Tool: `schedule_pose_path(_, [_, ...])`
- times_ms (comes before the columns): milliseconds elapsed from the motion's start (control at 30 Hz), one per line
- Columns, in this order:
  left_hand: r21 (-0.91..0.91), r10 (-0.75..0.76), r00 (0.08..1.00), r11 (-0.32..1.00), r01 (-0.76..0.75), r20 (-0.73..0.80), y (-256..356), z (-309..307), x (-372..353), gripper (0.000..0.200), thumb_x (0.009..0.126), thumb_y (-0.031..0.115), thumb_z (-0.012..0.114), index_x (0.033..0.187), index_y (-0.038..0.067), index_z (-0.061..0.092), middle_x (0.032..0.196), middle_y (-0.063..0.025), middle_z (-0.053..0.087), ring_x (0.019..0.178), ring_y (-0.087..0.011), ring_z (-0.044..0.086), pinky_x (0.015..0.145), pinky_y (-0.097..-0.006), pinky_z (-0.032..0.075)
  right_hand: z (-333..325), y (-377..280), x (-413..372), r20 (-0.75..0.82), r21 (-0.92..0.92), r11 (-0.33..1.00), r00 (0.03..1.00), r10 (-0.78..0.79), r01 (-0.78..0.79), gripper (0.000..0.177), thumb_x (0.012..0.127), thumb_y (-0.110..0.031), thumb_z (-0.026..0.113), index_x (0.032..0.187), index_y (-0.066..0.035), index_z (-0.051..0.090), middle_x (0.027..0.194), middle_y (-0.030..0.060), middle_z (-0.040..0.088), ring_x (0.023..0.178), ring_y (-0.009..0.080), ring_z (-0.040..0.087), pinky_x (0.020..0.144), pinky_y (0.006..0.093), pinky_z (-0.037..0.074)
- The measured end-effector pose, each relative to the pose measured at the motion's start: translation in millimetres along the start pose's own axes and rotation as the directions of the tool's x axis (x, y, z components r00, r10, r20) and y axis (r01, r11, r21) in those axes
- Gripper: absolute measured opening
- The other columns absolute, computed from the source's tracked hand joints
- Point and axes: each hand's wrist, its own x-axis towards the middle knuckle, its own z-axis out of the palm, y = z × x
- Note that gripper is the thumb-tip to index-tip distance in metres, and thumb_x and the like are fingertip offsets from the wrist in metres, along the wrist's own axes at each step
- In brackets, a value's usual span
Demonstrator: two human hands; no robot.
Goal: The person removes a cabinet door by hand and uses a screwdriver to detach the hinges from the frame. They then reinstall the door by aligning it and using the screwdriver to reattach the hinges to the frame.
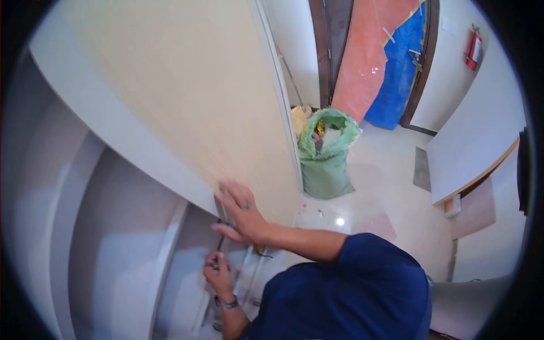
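Note:
My right hand (241, 212) lies against the lower edge of a large pale wooden panel (209, 85). Its fingers are stretched out, slightly blurred, with the thumb apart. Below it, my left hand (218, 270), with a watch on the wrist, is closed. A thin dark shaft (221, 242), like that of a screwdriver, rises from its fingers toward the panel's edge; the handle is hidden in the hand. Both hands are at the front of an open pale cabinet (122, 209) with upright dividers.
A green woven sack (328, 175) full of scraps stands on the shiny tiled floor (374, 164). Beyond it, blue sheeting (391, 85) and pink sheeting (362, 62) cover a doorway. A fire extinguisher (473, 50) hangs on the wall. A large white board (481, 136) stands at right.

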Motion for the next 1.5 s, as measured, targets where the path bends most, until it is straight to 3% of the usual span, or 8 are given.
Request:
schedule_pose_path(267, [-0.194, 0.195, 0.943, 0.970, -0.146, 0.270, -2.9, 92.8, -28.6, 0.025, 0.100, 0.020, 0.040, 0.106, 0.000, 0.053, 0.101, -0.0123, 0.056, 0.089, -0.0205, 0.054, 0.080, -0.0330, 0.045, -32.0, 26.3, -98.9, 0.788, 0.558, 0.220, 0.593, 0.162, -0.801, 0.058, 0.099, -0.042, 0.044, 0.139, -0.002, 0.034, 0.134, 0.0151, 0.045, 0.124, 0.0226, 0.042, 0.106, 0.0354, 0.032])
schedule_pose_path(400, [0.122, 0.247, 0.927, 0.949, -0.290, 0.282, 13.2, 141.2, -37.5, 0.025, 0.100, 0.018, 0.039, 0.108, 0.000, 0.054, 0.105, -0.0181, 0.055, 0.093, -0.0302, 0.054, 0.084, -0.0384, 0.044, -64.0, 68.6, -93.2, 0.803, 0.395, 0.534, 0.563, 0.194, -0.748, 0.058, 0.099, -0.046, 0.042, 0.136, -0.002, 0.039, 0.125, 0.0131, 0.051, 0.116, 0.0198, 0.047, 0.100, 0.0324, 0.038])
schedule_pose_path(567, [0.379, 0.380, 0.902, 0.819, -0.430, 0.202, 54.4, 166.7, -30.2, 0.014, 0.093, 0.009, 0.052, 0.102, -0.001, 0.057, 0.095, -0.0148, 0.057, 0.087, -0.0277, 0.055, 0.080, -0.0378, 0.044, -134.9, 104.7, -74.6, 0.894, 0.367, 0.311, 0.425, 0.141, -0.876, 0.043, 0.094, -0.044, 0.054, 0.116, -0.007, 0.058, 0.088, 0.0037, 0.063, 0.080, 0.0121, 0.056, 0.071, 0.0297, 0.047])
schedule_pose_path(767, [0.588, 0.387, 0.783, 0.808, -0.034, -0.487, 76.7, 118.2, 24.4, 0.037, 0.096, 0.030, 0.055, 0.105, -0.006, 0.053, 0.098, -0.0167, 0.057, 0.089, -0.0261, 0.054, 0.082, -0.0357, 0.045, -149.2, 231.3, -187.0, 0.606, 0.344, 0.732, 0.735, 0.305, -0.588, 0.040, 0.079, -0.038, 0.071, 0.100, -0.005, 0.064, 0.082, 0.0131, 0.067, 0.078, 0.0300, 0.064, 0.071, 0.0412, 0.049])
schedule_pose_path(933, [0.458, 0.322, 0.835, 0.884, -0.096, -0.446, 107.6, 148.1, 25.0, 0.055, 0.097, 0.040, 0.050, 0.119, -0.011, 0.046, 0.113, -0.0217, 0.058, 0.101, -0.0262, 0.057, 0.091, -0.0336, 0.045, -270.0, 304.7, -414.3, 0.199, -0.440, 0.120, 0.034, 0.979, -0.890, 0.036, 0.075, -0.026, 0.066, 0.103, -0.004, 0.066, 0.106, 0.0197, 0.064, 0.098, 0.0350, 0.061, 0.088, 0.0439, 0.047])
schedule_pose_path(1133, [0.419, 0.306, 0.883, 0.897, -0.141, -0.357, 71.6, 146.1, 51.0, 0.053, 0.097, 0.038, 0.052, 0.116, -0.011, 0.053, 0.112, -0.0188, 0.061, 0.097, -0.0260, 0.059, 0.089, -0.0343, 0.048, -438.2, 216.6, -544.7, -0.412, -0.378, -0.563, -0.411, 0.813, -0.735, 0.032, 0.073, -0.025, 0.066, 0.093, 0.000, 0.067, 0.097, 0.0222, 0.066, 0.094, 0.0369, 0.063, 0.082, 0.0425, 0.050])
schedule_pose_path(1333, [0.410, 0.402, 0.818, 0.883, -0.228, -0.411, 53.9, 143.0, 63.4, 0.046, 0.093, 0.030, 0.062, 0.109, -0.012, 0.058, 0.117, -0.0216, 0.062, 0.098, -0.0240, 0.061, 0.089, -0.0316, 0.049, -457.2, 133.5, -545.5, -0.223, -0.501, -0.221, -0.122, 0.967, -0.837, 0.031, 0.072, -0.022, 0.071, 0.096, -0.002, 0.068, 0.094, 0.0202, 0.067, 0.089, 0.0337, 0.065, 0.081, 0.0389, 0.051])
schedule_pose_path(1500, [0.325, 0.387, 0.835, 0.907, -0.269, -0.390, 39.2, 132.1, 71.4, 0.043, 0.092, 0.026, 0.064, 0.108, -0.013, 0.058, 0.109, -0.0199, 0.065, 0.091, -0.0213, 0.062, 0.082, -0.0315, 0.051, -410.9, 112.2, -525.2, -0.184, -0.452, -0.339, -0.286, 0.941, -0.825, 0.035, 0.073, -0.023, 0.072, 0.102, -0.004, 0.067, 0.095, 0.0181, 0.068, 0.089, 0.0330, 0.065, 0.081, 0.0385, 0.051])
